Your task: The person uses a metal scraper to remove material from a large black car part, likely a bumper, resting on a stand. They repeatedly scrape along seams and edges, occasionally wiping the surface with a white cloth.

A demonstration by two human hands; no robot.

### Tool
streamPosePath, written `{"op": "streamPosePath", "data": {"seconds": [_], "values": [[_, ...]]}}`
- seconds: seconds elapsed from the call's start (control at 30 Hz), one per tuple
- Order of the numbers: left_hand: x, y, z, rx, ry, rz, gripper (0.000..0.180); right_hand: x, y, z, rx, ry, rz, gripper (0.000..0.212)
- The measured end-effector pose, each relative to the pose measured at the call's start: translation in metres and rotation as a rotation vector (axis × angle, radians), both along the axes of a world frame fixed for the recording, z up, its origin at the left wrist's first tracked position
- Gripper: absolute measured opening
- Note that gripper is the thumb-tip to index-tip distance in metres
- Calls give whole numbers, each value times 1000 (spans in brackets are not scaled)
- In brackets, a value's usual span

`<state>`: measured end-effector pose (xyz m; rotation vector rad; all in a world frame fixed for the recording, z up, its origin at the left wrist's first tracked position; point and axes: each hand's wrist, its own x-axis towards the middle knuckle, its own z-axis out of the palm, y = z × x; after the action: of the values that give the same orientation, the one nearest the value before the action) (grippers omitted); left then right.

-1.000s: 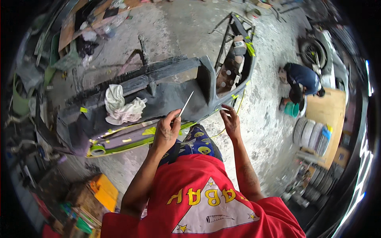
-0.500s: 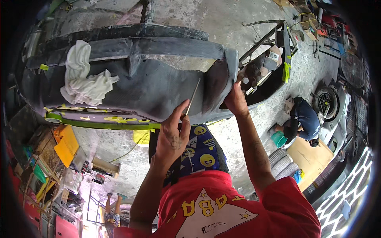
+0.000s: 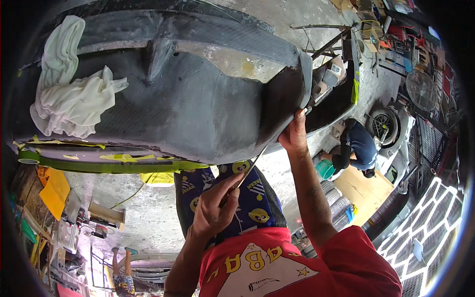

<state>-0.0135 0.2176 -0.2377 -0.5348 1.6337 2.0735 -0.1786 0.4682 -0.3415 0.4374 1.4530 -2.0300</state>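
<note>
A large dark grey car bumper stretches across the upper half of the view. My right hand grips its right-hand edge, thumb up along the rim and the other fingers partly hidden. Below the bumper's lower edge, my left hand is closed round a thin metal rod-like tool; its exact kind is unclear. The tool slants up to the right, its far tip at the bumper's edge just left of my right hand. A crumpled white cloth lies on the bumper's left part.
Yellow-green masking tape runs along the bumper's lower edge, with a tape roll at its left end. A crouching person works at the right beside a green bucket, a wheel and stacked tyres. Another person is at lower left.
My left hand has drawn the tool down from over the bumper's face to its lower edge. My right hand keeps its grip on the rim. The bumper and cloth appear larger as the view shifts.
</note>
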Motion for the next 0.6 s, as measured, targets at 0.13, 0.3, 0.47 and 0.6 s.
{"op": "streamPosePath", "data": {"seconds": [0.13, 0.3, 0.47, 0.6], "values": [[13, -8, -8, -111, -28, 23, 38, -6, -7, 8, 82, -3, -2, 94], [-2, -12, -17, -181, 58, 111, 37, -12, -1, 10, 6, -1, 21, 86], [-39, -12, -13, -305, 122, 116, 35, -18, 4, 8, -24, 1, 62, 80], [-70, 1, -15, -453, 186, 168, 33, -23, -7, 13, -50, 10, 71, 73]]}}
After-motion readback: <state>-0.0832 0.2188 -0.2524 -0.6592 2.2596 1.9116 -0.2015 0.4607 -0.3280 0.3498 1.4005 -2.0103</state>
